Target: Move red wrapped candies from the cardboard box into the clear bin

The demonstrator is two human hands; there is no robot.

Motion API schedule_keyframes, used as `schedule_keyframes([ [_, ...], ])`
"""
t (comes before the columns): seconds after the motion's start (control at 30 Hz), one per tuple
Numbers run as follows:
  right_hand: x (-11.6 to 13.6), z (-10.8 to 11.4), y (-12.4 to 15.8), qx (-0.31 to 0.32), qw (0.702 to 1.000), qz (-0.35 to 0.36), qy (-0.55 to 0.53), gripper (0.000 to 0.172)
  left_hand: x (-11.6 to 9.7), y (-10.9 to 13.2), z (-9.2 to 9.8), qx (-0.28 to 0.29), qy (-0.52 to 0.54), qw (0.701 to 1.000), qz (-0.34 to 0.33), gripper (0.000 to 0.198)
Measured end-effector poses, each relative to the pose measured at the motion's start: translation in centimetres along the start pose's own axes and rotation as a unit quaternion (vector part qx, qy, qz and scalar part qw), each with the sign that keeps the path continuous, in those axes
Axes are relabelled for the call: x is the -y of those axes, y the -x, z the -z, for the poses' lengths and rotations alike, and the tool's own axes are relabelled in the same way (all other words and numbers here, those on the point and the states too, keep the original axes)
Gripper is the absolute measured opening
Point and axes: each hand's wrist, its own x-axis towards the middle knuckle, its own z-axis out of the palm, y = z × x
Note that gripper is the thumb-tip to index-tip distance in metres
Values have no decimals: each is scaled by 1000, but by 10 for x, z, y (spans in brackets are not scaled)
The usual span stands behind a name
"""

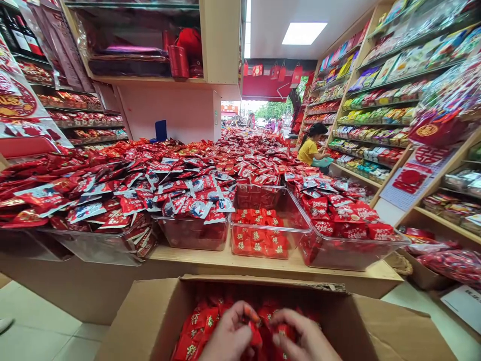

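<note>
Both hands are low in an open cardboard box [150, 316] full of small red candy packets [197, 323]. My left hand [229, 336] has its fingers curled round red packets in the pile. My right hand [302, 338] is bent over the same heap, fingers pinched on a red packet, almost touching the left hand. Right behind the box stands a clear plastic bin [268, 228], partly filled with the same red packets.
A long wooden counter [225, 260] carries several clear bins heaped with red and white-red packets [176, 195]. Shelves of packaged goods [376, 100] line the right wall. A person in a yellow top [310, 148] works in the right aisle. Tiled floor [37, 326] lies at left.
</note>
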Motion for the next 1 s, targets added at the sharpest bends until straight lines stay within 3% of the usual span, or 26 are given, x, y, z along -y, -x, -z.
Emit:
schedule_keyframes([
  [0.07, 12, -7, -7, -70, 990, -20, -122, 21, -4, 1, -3, -16, 63, 998, -13, 11],
  [0.13, 22, -18, -9, -119, 966, -34, -227, 25, -8, 5, -6, -17, 73, 997, -33, 21],
  [0.27, 32, -37, -4, -101, 945, -22, -310, 21, -14, 10, -7, -48, 39, 996, -70, 32],
  [0.37, 30, -42, 1, -111, 891, -63, -436, 36, -13, 9, -7, -75, 50, 994, -68, 24],
  [0.43, 25, -42, 2, -130, 861, -106, -480, 36, -13, 9, -7, -92, 65, 991, -78, 22],
  [0.53, 17, -39, 3, -151, 867, -127, -456, 26, -14, 10, -8, -108, 80, 988, -77, 26],
  [0.67, 12, -35, 3, -177, 888, -110, -410, 22, -15, 11, -9, -108, 88, 989, -51, 23],
  [0.83, 12, -33, 5, -207, 927, -69, -305, 18, -12, 11, -8, -126, 73, 986, -80, 20],
  [0.9, 12, -34, 5, -206, 929, -59, -303, 17, -11, 11, -9, -128, 76, 984, -97, 18],
  [1.0, 13, -38, 6, -223, 907, -60, -353, 18, -11, 11, -12, -128, 101, 980, -114, 16],
])
